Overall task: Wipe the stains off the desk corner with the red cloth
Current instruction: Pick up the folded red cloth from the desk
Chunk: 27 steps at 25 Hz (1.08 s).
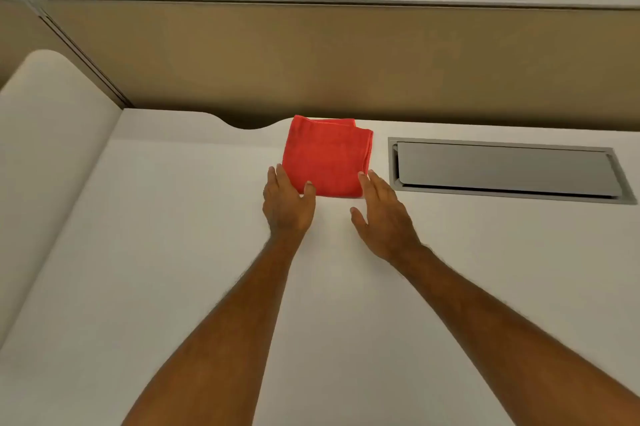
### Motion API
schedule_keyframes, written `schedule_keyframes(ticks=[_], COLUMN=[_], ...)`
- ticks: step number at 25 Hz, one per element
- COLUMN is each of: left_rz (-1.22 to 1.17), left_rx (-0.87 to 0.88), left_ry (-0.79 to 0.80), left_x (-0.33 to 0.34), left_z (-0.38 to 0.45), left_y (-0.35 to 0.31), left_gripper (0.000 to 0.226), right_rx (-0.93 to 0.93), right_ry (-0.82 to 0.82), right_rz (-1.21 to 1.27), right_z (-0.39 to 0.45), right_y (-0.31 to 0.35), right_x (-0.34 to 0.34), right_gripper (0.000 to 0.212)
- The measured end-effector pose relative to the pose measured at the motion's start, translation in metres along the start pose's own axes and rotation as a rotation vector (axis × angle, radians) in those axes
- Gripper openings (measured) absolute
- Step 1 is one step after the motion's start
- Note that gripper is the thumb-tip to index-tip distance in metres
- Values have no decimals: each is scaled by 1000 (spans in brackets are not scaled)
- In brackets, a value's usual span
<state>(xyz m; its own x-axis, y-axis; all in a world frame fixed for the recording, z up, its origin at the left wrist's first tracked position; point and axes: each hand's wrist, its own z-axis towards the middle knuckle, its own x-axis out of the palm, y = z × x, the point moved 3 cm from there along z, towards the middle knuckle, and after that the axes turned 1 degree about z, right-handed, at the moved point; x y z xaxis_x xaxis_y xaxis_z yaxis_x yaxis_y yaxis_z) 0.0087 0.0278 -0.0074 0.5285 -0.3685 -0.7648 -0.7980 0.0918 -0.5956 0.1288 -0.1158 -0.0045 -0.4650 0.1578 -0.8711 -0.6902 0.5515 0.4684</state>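
Note:
A folded red cloth (325,157) lies flat on the white desk (173,252), close to its far edge. My left hand (287,204) rests at the cloth's near left corner, fingers apart, with the thumb tip lying on the cloth's near edge. My right hand (381,214) is flat and open at the near right corner, its fingertips touching the cloth's right edge. Neither hand grips the cloth. I cannot make out any stains on the desk surface.
A grey cable hatch (505,169) is set into the desk right of the cloth. A beige partition (311,58) runs along the far edge, with a curved notch (247,122) left of the cloth. A second white surface (45,134) adjoins on the left.

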Motion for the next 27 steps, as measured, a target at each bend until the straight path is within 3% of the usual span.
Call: schedule_keyframes(ticks=[6, 11, 15, 20, 23, 27], left_rz=[61, 12, -447, -1052, -1148, -1264], left_rx=[-73, -113, -247, -325, -333, -372], left_ry=[-31, -20, 59, 277, 321, 344], left_x=[10, 8, 3, -7, -7, 0], left_z=[35, 50, 37, -8, -46, -112], left_y=[10, 11, 5, -17, -32, -45], left_gripper=[62, 38, 36, 33, 51, 47], right_rx=[-79, -178, -102, 3, 29, -15], right_ry=[76, -96, -121, -96, -66, -69], right_rz=[-180, -202, -81, 118, 244, 359], right_z=[39, 48, 42, -8, -58, -138], right_y=[-2, -3, -3, -10, -12, -20], right_x=[18, 14, 4, -12, -23, -48], right_gripper=[63, 30, 27, 25, 26, 22])
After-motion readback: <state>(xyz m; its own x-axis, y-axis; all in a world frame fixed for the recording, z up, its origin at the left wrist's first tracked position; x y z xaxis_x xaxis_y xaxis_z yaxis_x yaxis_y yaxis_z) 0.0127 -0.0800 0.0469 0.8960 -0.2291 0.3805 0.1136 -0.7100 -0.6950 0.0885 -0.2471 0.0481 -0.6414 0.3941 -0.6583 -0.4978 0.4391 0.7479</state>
